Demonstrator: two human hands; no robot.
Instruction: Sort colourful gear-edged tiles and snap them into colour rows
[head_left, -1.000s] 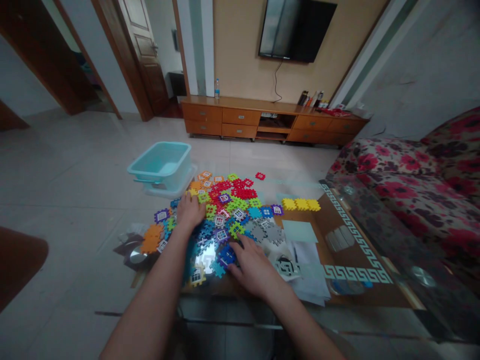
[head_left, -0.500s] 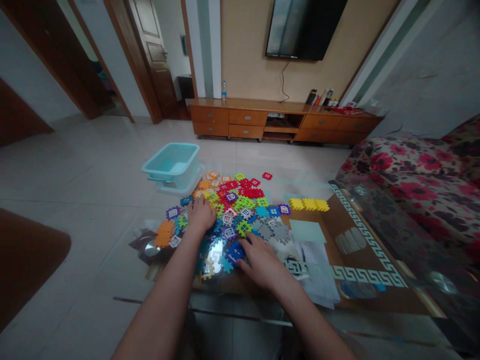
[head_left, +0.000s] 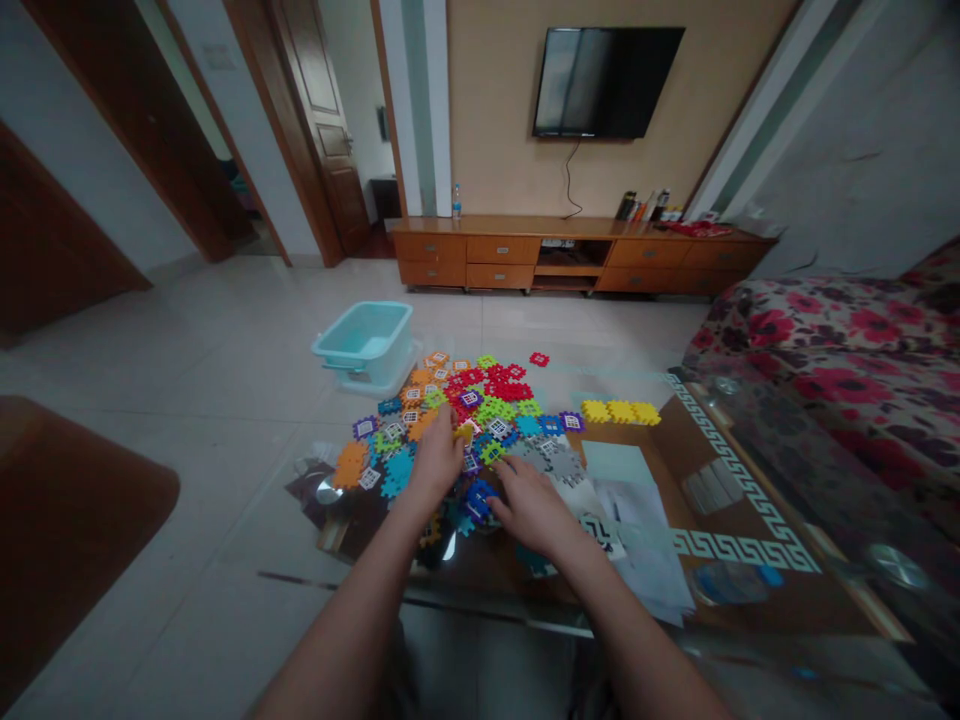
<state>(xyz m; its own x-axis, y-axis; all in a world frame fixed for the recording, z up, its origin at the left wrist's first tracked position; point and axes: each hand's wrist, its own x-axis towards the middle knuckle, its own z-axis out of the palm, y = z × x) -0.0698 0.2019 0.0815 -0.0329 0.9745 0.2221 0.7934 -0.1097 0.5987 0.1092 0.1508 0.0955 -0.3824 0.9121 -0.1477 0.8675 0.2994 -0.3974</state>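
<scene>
Many colourful interlocking plastic pieces lie heaped on the glass table. My left hand (head_left: pixel 437 458) is closed over the middle of the heap, pinching a yellow interlocking piece (head_left: pixel 466 432) that sticks out past its fingertips. To its right, my right hand (head_left: pixel 531 503) rests low with fingers and thumb apart. Its thumb is at the edge of a dark blue piece (head_left: pixel 478 497), and a lime green piece (head_left: pixel 493 453) lies just beyond its fingertips. Grey pieces (head_left: pixel 559 462) spread beside this hand. Red pieces (head_left: pixel 506 385) are piled farther back, and orange pieces (head_left: pixel 350 466) sit at the left.
A light blue plastic tub (head_left: pixel 367 345) stands at the table's far left corner. Yellow pieces (head_left: pixel 621 412) form a row at the right. Papers (head_left: pixel 649 550) lie on the glass nearer me. Beyond are a wooden TV cabinet (head_left: pixel 502 250) and a flowered sofa (head_left: pixel 832 325).
My left hand has moved right, from the left side of the heap to its middle, and a yellow piece now shows in its fingers. My right hand stays near the blue piece. The view has tilted up slightly.
</scene>
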